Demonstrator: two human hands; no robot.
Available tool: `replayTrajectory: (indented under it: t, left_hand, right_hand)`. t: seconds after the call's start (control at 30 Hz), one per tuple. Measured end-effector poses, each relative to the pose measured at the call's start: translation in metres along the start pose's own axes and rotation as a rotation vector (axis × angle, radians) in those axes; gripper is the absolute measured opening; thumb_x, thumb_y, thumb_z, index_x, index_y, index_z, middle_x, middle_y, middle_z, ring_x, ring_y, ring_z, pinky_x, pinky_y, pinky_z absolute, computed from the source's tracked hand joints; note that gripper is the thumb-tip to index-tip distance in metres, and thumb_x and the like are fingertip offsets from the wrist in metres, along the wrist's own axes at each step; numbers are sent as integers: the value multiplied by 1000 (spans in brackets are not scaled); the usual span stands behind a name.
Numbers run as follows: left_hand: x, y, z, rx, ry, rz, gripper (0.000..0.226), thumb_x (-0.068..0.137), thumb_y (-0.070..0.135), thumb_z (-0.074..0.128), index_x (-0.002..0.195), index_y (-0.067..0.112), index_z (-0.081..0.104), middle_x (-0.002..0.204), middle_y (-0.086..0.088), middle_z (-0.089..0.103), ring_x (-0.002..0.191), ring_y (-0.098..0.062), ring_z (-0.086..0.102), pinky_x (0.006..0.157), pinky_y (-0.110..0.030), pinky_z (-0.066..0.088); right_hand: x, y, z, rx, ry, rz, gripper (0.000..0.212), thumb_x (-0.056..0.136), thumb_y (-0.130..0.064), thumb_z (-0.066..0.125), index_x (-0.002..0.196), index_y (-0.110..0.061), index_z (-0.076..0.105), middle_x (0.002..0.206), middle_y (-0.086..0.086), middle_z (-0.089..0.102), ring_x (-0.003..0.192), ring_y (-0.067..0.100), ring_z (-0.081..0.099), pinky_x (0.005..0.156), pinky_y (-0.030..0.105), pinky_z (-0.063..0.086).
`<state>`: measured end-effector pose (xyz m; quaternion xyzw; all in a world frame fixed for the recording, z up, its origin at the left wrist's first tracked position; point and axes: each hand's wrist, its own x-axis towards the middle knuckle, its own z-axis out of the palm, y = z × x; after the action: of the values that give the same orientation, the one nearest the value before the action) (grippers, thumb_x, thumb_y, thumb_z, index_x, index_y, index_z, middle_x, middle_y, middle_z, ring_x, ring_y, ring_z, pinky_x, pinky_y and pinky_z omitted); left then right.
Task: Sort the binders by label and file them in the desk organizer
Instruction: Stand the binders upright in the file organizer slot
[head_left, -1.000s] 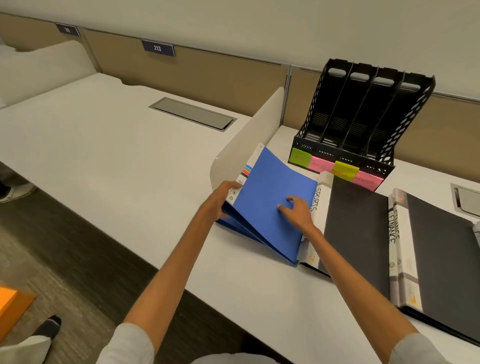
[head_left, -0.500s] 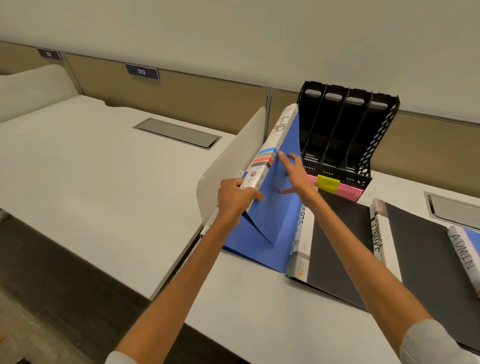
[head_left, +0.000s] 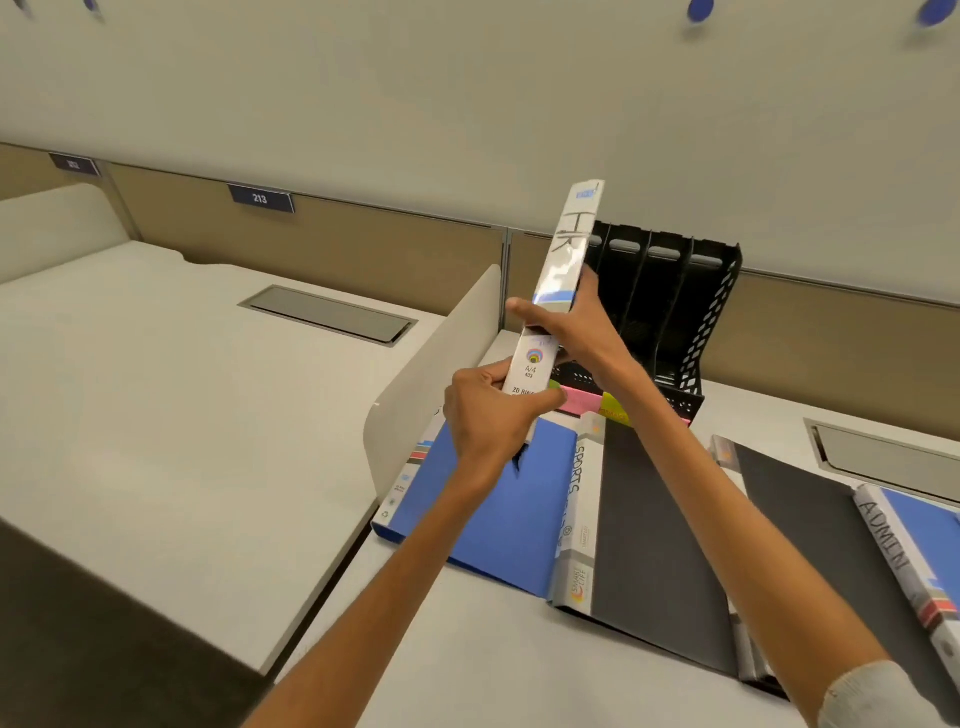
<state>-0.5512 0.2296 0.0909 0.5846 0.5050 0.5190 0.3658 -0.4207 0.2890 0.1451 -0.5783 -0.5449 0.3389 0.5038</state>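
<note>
Glossy white-spined HR binder (head_left: 567, 270) upright, left hand (head_left: 483, 415) and right hand (head_left: 577, 328) fingers wrapped round it. Black perforated organizer (head_left: 675, 312) behind; SPORTS binder (head_left: 649, 519) flat.

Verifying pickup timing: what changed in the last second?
The HR binder went from lying on the stack to raised upright, spine toward the camera, in front of the desk organizer. The left hand now grips its lower spine. The right hand, earlier flat on the cover, grips its middle. Unmoved: the blue binder beneath, the SPORTS binder, the ADMIN binder and the desk organizer.
</note>
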Motion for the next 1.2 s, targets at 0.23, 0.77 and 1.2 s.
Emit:
replayTrajectory:
  t: [0.23,0.77,1.2]
  left_hand:
    - [9,9,31,6,62,141,46,68,37,87,109,24,71,76,23,60,57,10,60,51,1,43]
    - [90,-15,101,-322,-14,161,75,60,49,87,125,19,66,87,39,65,86,13,63,61,-4,49]
    - [180,-72,145,-309,-143,98,76,56,40,93,122,14,66,95,11,74,93,-15,72,68,-20,59]
  right_hand:
    - [14,-20,-26,-73,124,-163,89,78,-18,79,147,-16,21,122,1,50,95,14,61,69,20,55]
    - [71,-34,-51,-214,320,-377,96,66,-12,80,144,-15,24,132,12,52,111,27,58,88,38,58]
    - [147,25,-45,-189,410,-400,101,65,-12,80,146,-20,21,142,7,42,119,21,51,93,40,56]
